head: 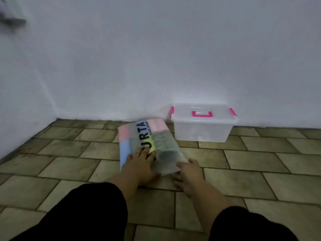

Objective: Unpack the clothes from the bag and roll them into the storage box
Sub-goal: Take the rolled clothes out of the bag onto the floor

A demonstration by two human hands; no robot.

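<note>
Both hands' grip [140, 164] [188, 173] flat, open on bag [147, 141]; lidded storage box [203, 126] just beside.

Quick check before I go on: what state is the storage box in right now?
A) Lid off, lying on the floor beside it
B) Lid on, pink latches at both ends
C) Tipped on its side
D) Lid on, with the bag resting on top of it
B: the storage box stands upright against the wall with its clear lid seated and pink latches at both ends; the bag lies on the floor under both hands.
</note>
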